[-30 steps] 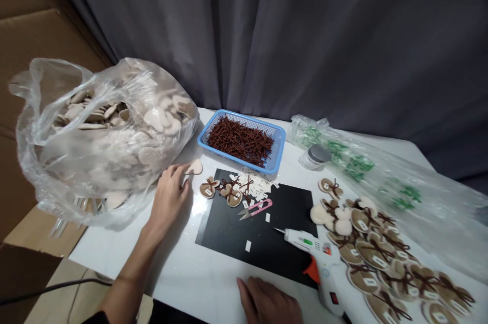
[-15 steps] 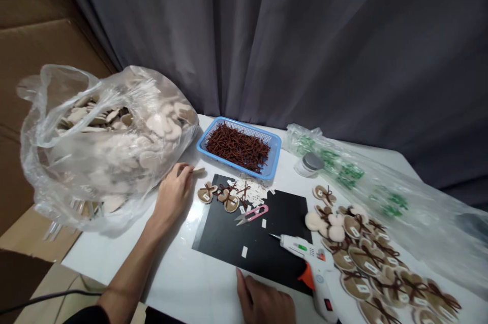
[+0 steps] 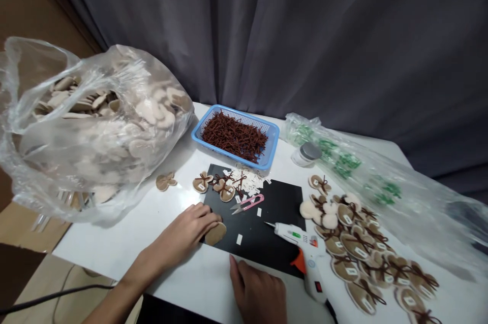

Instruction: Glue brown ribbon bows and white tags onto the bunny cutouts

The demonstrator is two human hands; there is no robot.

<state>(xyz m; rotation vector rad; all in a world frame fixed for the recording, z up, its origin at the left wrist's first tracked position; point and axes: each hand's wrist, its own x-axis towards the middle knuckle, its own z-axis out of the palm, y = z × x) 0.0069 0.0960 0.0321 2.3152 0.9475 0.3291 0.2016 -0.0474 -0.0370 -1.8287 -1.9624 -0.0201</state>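
Observation:
My left hand [image 3: 189,230] lies on the near left corner of the black mat [image 3: 263,235], fingers closed on a tan felt piece [image 3: 215,234] that it holds against the mat. My right hand [image 3: 258,292] rests flat on the white table at the mat's near edge, holding nothing. A white hot glue gun [image 3: 305,258] lies just right of it, nozzle pointing left. Pink snips [image 3: 246,203] lie on the mat. Another tan felt piece [image 3: 165,181] lies alone on the table near the bag.
A big clear bag of beige felt pieces [image 3: 87,126] fills the left. A blue basket of brown bows [image 3: 235,137] stands behind the mat. Finished pieces with bows [image 3: 366,250] spread at right, beside a small jar [image 3: 306,154] and a plastic bag with green items [image 3: 362,171].
My left hand has come from beside the big bag to the mat's near corner with a tan felt piece. One piece stays on the table near the bag. The right hand barely moved.

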